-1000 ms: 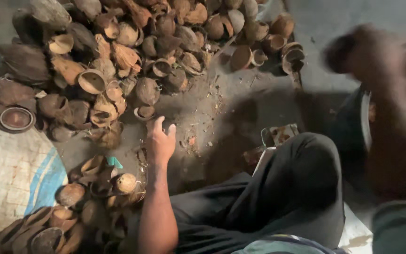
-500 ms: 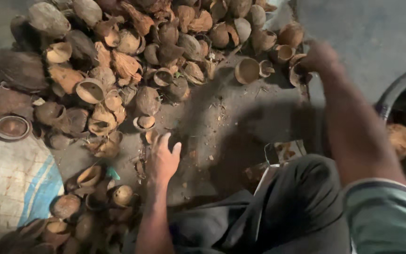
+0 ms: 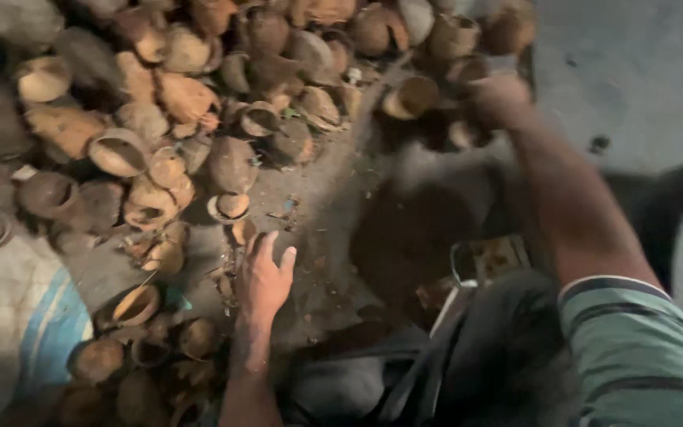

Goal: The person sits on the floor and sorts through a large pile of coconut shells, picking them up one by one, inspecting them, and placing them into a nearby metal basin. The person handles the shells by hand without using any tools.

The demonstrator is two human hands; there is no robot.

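Rough, matt, fibrous coconut shells (image 3: 231, 162) on gritty dirt floor (image 3: 333, 229)

A: Any packages, labels, signs or screens in that shot?

B: Only one candidate: a woven sack (image 3: 9, 332) lay flat at the lower left, whitish with a curved blue stripe.

A: Anything printed on it?

B: Couldn't tell, too blurred. Its right edge sat just beside the coconut shells (image 3: 140, 304).

A: Screens, signs, labels?

B: None showed.
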